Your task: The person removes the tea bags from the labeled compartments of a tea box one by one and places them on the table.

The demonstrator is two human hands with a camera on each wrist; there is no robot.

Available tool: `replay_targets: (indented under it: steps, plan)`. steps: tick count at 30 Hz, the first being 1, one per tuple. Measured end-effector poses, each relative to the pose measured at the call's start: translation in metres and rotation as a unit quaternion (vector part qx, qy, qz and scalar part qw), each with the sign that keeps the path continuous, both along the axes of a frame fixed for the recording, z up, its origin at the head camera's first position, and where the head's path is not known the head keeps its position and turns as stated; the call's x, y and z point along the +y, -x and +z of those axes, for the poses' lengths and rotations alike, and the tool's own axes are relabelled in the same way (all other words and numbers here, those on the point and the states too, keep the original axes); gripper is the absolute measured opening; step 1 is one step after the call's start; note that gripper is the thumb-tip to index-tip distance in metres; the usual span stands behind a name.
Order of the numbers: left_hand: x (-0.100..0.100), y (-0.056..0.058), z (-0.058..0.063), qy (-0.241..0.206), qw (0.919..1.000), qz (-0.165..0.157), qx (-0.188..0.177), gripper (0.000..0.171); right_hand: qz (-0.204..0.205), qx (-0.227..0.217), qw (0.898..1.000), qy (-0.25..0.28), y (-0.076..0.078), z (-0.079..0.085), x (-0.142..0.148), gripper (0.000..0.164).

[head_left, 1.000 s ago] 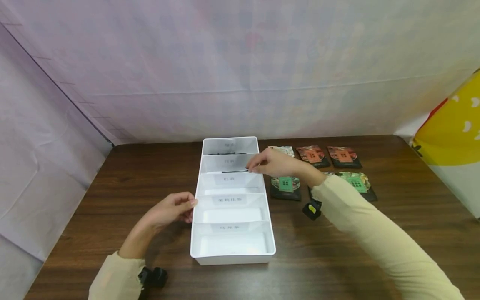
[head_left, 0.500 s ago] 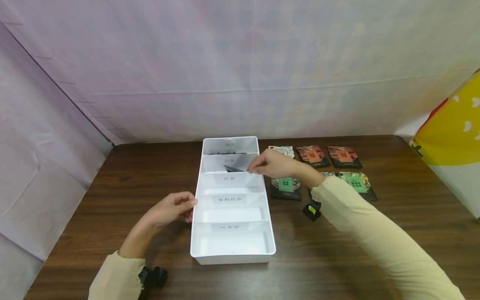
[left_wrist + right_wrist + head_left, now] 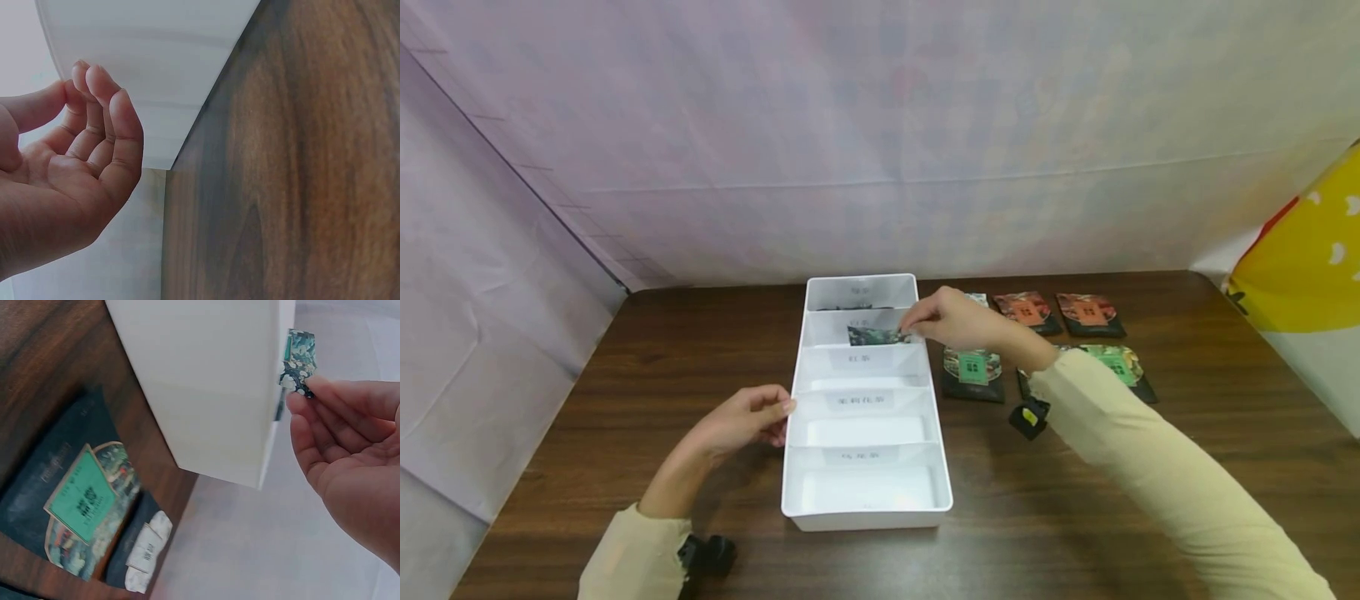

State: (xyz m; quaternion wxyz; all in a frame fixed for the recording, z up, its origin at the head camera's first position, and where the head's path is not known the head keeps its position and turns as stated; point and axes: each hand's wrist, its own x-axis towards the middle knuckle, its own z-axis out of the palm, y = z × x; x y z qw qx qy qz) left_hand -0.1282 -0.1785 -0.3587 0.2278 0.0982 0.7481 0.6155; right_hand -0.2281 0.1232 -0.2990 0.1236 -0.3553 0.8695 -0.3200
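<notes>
A long white divided tray [image 3: 867,522] stands lengthwise on the table, with labels on its compartment walls. My left hand [image 3: 741,423] pinches its left rim between thumb and fingers; the tray's outer side [image 3: 150,44] rises behind that hand in the left wrist view. Over the second compartment from the back, my right hand [image 3: 958,320] pinches a tea packet [image 3: 872,336] by its right end. The packet's dark green patterned top [image 3: 301,359] sticks up above the rim in the right wrist view, and its lower part is hidden by the tray. Dark packet edges [image 3: 853,307] show in the rearmost compartment.
Right of the tray lie a green-labelled packet [image 3: 972,372], two red-labelled packets [image 3: 1027,310] [image 3: 1088,313] and another green one [image 3: 1118,365]. A white-labelled packet [image 3: 147,550] is partly covered by my right hand in the head view. A cloth backdrop [image 3: 880,167] hangs behind the table.
The tea packet has gone from a thin dark edge to showing its patterned face, tilting upright. My right hand has risen slightly; the left hand stays on the rim.
</notes>
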Motion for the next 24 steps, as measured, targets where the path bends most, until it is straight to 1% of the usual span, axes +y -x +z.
replay_targets:
  steps: [4,7,14,19,24]
  plan:
    - [0.0,0.0,0.0,-0.001,1.0,0.001,0.0,0.022,-0.011,0.007,1.0,0.012,-0.001,0.011,0.004,0.019]
    - [-0.001,0.0,0.0,0.0,1.0,0.003,0.0,0.022,-0.027,0.001,0.999,0.02,-0.003,0.021,0.008,0.02]
    - [-0.001,0.0,-0.001,0.007,1.0,0.007,0.001,0.021,-0.057,-0.003,0.998,0.014,-0.006,0.043,0.017,0.022]
    - [-0.002,0.001,-0.001,0.005,1.0,0.003,0.002,0.02,-0.063,0.001,0.998,0.032,-0.011,0.057,0.026,0.022]
    - [-0.002,0.001,-0.003,0.004,1.0,0.004,0.0,0.018,-0.08,-0.003,0.996,0.028,-0.017,0.069,0.038,0.023]
